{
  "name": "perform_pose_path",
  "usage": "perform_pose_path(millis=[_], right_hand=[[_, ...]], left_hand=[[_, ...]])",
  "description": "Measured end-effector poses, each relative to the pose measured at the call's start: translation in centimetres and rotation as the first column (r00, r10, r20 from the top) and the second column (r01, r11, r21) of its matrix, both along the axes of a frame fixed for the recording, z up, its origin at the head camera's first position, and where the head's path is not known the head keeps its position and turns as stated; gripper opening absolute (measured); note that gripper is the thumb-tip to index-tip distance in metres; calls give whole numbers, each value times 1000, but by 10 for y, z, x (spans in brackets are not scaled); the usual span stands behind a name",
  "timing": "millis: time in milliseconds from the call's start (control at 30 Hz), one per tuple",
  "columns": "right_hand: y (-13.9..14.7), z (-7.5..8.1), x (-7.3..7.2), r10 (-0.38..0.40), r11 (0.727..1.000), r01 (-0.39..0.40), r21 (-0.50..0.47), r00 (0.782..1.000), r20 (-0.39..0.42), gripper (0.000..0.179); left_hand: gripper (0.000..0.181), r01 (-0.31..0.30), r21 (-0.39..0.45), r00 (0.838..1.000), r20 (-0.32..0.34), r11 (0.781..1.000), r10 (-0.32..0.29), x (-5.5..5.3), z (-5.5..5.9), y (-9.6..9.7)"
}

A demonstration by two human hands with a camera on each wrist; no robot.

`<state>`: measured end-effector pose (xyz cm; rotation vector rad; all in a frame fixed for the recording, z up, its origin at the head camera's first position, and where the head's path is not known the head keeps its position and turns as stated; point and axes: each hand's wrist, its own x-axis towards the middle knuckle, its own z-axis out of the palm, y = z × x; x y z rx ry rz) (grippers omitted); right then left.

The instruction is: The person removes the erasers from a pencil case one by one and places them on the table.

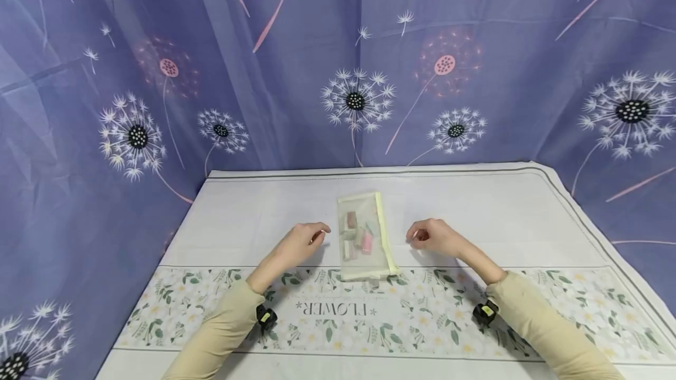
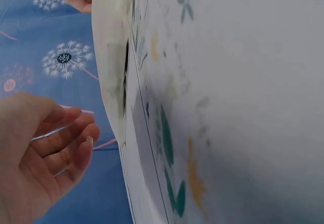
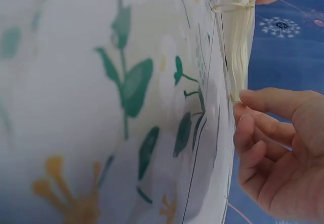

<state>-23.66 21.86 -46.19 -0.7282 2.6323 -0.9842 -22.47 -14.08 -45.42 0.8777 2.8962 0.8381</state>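
Note:
A see-through zip pouch [image 1: 361, 267] with a pale yellow zipper edge [image 1: 384, 230] lies flat between the two hands in the head view. Inside it show a pink item [image 1: 367, 243], a brown block-like item [image 1: 351, 219] and a whitish one [image 1: 348, 250]. To the pouch's left, my left hand [image 1: 298, 244] hovers over the table with loosely bent fingers and nothing in them. My right hand [image 1: 437, 238] hangs likewise on the other side, apart from the zipper edge. In the right wrist view, its fingertips overlap the pouch's end [image 3: 241, 51].
A white tablecloth [image 1: 253, 204] with a floral band [image 1: 422, 333] and upside-down FLOWER lettering covers the table. Behind and to the left hangs a blue-purple curtain [image 1: 296, 104] with dandelion prints. Each wrist wears a small black camera [image 1: 266, 316].

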Motion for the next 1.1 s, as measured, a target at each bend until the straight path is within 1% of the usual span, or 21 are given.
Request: perform_pose_path(millis=[167, 267, 333, 433, 600, 667, 767, 933, 1033, 1100], right_hand=[[1, 3, 3, 61, 998, -61, -5, 998, 27, 14], [1, 4, 3, 96, 995, -96, -6, 994, 49, 16], [1, 4, 4, 125, 992, -124, -15, 989, 79, 17], [2, 3, 4, 163, 986, -158, -44, 977, 137, 20], [1, 1, 7, 202, 979, -191, -71, 957, 209, 26], [0, 1, 8, 218, 976, -208, -64, 950, 222, 28], [-2, 2, 8, 240, 971, -232, -61, 941, 237, 30], [-4, 2, 9, 268, 963, -257, -78, 927, 263, 30], [-7, 1, 9, 307, 952, -288, -107, 912, 273, 30], [-9, -1, 10, 337, 941, -313, -128, 897, 284, 30]], left_hand=[[24, 42, 19, 999, -24, 999, -42, 1, -2, 6], [24, 55, 2, 998, -37, 998, -55, 3, -2, 7], [25, 66, -2, 997, -30, 998, -66, 5, -1, 8], [28, 87, -2, 996, -22, 996, -87, 7, 1, 9], [29, 110, -27, 992, -51, 994, -112, 9, 3, 14], [29, 115, -38, 991, -69, 993, -117, 9, 3, 15], [29, 124, -46, 989, -79, 991, -127, 11, 4, 17], [30, 158, -25, 981, -109, 987, -160, 15, 4, 23], [32, 190, -26, 973, -128, 981, -192, 18, 4, 29], [32, 213, -27, 968, -133, 977, -215, 21, 4, 33]])
